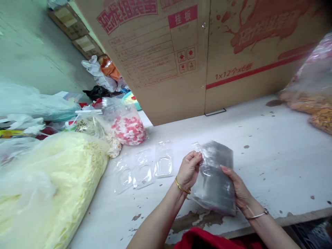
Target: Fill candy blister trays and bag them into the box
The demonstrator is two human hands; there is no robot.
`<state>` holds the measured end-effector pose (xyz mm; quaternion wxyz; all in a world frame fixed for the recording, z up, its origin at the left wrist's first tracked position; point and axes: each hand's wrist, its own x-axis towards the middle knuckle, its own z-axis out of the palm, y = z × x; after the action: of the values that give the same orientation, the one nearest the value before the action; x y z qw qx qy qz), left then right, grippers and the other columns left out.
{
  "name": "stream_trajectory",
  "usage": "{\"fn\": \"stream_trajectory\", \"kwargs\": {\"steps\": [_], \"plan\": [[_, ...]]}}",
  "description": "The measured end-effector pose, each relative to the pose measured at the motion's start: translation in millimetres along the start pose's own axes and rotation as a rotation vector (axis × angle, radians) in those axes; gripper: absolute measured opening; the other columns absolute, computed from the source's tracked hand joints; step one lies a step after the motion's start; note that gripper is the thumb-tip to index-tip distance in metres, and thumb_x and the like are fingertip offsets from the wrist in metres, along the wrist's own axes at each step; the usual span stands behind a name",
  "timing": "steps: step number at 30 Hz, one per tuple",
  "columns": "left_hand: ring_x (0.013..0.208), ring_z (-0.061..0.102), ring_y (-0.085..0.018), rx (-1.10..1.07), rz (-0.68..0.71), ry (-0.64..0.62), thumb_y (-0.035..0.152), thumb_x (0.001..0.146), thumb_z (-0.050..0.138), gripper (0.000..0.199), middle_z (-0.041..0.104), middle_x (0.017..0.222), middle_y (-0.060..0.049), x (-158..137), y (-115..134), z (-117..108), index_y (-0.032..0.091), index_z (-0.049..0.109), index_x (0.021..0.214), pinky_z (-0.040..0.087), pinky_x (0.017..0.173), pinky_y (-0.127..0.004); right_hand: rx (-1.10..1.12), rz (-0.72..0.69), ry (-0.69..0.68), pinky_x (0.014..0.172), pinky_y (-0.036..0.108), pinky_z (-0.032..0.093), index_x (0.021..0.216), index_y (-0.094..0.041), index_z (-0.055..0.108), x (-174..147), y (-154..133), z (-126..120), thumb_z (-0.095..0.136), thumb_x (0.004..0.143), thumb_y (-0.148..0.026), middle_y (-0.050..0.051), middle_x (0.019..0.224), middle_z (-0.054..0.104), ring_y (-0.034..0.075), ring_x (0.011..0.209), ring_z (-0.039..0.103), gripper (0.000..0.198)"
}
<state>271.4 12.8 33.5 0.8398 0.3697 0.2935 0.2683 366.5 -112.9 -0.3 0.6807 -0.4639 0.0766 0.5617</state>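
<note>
Right hand [240,192]: wrapped on right edge of clear plastic stack [218,176], thumb on top, other fingers mostly hidden. Stack sits directly left of it, over the table [261,152]; can't tell if resting or lifted. Stack's long axis runs away from the person, far end tipped slightly left, broad face up.

Left hand [188,170]: thumb and forefinger pinched on clear plastic piece [204,167] at stack's left edge, across from right hand; piece blurred, its outline hard to separate from stack.

Left of left hand: three clear molded pieces in a row, flat on table, long axes roughly away from person: nearest one [164,166], middle one [143,171], farthest one [122,177]. Farther left: big bag of pale yellow pieces [70,173]. Beyond both hands: cardboard box [178,83].
</note>
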Motion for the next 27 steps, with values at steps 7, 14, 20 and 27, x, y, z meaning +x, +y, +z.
{"fn": "stream_trajectory", "kwargs": {"steps": [7, 14, 20, 27], "plan": [[0.069, 0.055, -0.01, 0.065, 0.037, 0.092, 0.047, 0.068, 0.076, 0.04, 0.056, 0.073, 0.0, 63, 15, -36, 0.016, 0.051, 0.073, 0.047, 0.068, -0.024, 0.09, -0.109, 0.19, 0.062, 0.029, 0.056, 0.085, -0.023, 0.07, 10, -34, -42, 0.078, 0.064, -0.037, -0.003, 0.078, 0.073, 0.02, 0.067, 0.067, 0.027], [0.081, 0.062, -0.018, 0.565, 0.152, 0.458, 0.034, 0.07, 0.075, 0.03, 0.06, 0.09, -0.007, 76, 44, -99, 0.016, 0.057, 0.087, 0.049, 0.077, -0.033, -0.034, -0.124, 0.259, 0.062, 0.023, 0.054, 0.095, -0.024, 0.07, 9, -58, -54, 0.081, 0.063, -0.035, -0.002, 0.087, 0.073, 0.017, 0.073, 0.066, 0.035], [0.085, 0.056, -0.018, 0.868, 0.331, 0.09, 0.039, 0.083, 0.06, 0.023, 0.063, 0.091, -0.006, 25, 40, -44, 0.019, 0.066, 0.093, 0.043, 0.075, -0.028, -0.229, -0.171, -0.01, 0.071, 0.032, 0.054, 0.118, -0.021, 0.06, 4, -42, -10, 0.078, 0.071, -0.04, 0.004, 0.099, 0.071, 0.023, 0.085, 0.066, 0.054], [0.065, 0.044, -0.011, 0.533, 0.121, -0.087, 0.038, 0.074, 0.072, 0.026, 0.054, 0.067, 0.0, 7, 7, 22, 0.015, 0.061, 0.069, 0.035, 0.063, -0.023, -0.264, -0.28, -0.161, 0.092, 0.036, 0.047, 0.124, -0.021, 0.056, 4, -25, 11, 0.073, 0.076, -0.043, 0.006, 0.117, 0.066, 0.026, 0.108, 0.06, 0.055]]}}
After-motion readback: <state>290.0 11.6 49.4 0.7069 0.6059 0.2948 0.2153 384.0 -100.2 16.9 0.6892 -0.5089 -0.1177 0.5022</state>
